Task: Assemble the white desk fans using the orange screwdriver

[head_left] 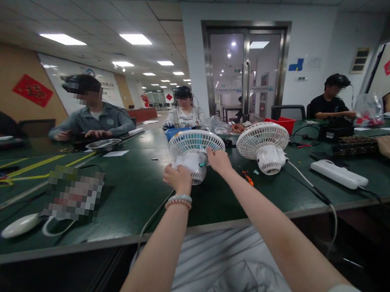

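A white round plastic fan with a slotted cage (pixel 198 139) is held in the middle of the scene, over the near part of the dark green flat surface (pixel 125 204). Its back part is gripped by the left hand (pixel 178 177), and the right side of its cage is gripped by the right hand (pixel 218 161). Whether its bottom is touching the surface cannot be told. A second white round plastic fan (pixel 264 140) is seen just to the right, a little farther away. Farther right, a long white plastic power strip (pixel 339 174) is seen. A small orange and black tool (pixel 248 177) is seen between the fans and the near edge.
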